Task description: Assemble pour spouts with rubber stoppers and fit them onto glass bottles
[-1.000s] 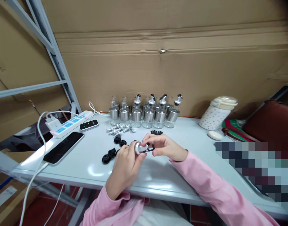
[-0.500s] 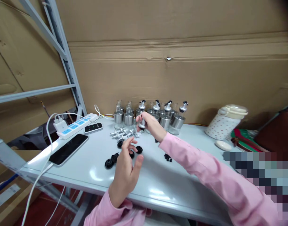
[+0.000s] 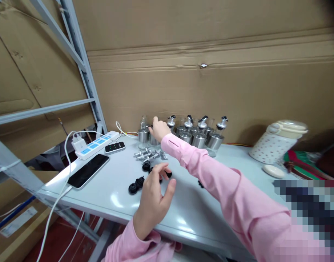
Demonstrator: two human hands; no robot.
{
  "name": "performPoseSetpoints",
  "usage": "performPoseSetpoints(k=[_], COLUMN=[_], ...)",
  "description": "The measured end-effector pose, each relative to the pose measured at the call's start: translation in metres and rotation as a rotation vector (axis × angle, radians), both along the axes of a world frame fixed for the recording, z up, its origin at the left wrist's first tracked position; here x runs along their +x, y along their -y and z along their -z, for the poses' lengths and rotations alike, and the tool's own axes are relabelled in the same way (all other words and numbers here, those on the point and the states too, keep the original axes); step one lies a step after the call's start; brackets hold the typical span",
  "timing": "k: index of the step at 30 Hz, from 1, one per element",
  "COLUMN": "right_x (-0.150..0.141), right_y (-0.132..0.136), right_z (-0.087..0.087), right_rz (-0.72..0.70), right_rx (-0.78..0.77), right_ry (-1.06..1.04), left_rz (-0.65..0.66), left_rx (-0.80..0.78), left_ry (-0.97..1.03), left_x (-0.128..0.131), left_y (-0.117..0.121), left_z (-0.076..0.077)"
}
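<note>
My right hand (image 3: 159,130) is at the neck of a glass bottle with a steel sleeve (image 3: 154,140) in the back row. Its fingers are closed around a pourer spout, which the hand almost wholly hides. My left hand (image 3: 155,194) hovers over the front of the table, half curled, with fingers and thumb apart and nothing in it. Beyond its fingertips lie silver spouts (image 3: 147,154) in a loose pile. Round black stoppers (image 3: 133,188) are beside and partly behind the left hand. To the right, several bottles carry pourer spouts with black flip tips (image 3: 203,122).
A phone (image 3: 88,171), a small black-faced device (image 3: 115,147) and a power strip (image 3: 97,144) with white cables lie at the left. A spotted jug (image 3: 273,143) and a white oval piece (image 3: 273,171) are at the right. Small black parts (image 3: 201,184) lie near my right sleeve. Cardboard stands behind.
My right hand has moved left and up with the pourer spout, from in front of the bottles to a bottle's neck. The left hand has barely moved. The view has turned slightly left.
</note>
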State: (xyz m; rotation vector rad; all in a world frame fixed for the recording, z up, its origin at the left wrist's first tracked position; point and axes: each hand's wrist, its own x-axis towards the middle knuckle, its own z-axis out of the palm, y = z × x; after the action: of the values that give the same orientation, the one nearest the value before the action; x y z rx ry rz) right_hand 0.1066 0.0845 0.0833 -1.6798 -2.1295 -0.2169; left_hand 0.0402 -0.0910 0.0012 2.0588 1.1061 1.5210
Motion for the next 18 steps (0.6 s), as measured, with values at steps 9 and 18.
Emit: performPoseSetpoints(k=[9,18], right_x=[0.010,0.069], right_y=[0.010,0.112], right_z=[-0.006,-0.046], right_rz=[-0.019,-0.155], right_rx=[0.013,0.350], right_ry=[0.058,-0.148], left_rz=[-0.010,-0.124], left_rx=[0.049,0.188], left_ry=[-0.005,0.015], left_x=[0.001,0.006], left_y=[0.000,-0.002], left_z=[0.000,0.000])
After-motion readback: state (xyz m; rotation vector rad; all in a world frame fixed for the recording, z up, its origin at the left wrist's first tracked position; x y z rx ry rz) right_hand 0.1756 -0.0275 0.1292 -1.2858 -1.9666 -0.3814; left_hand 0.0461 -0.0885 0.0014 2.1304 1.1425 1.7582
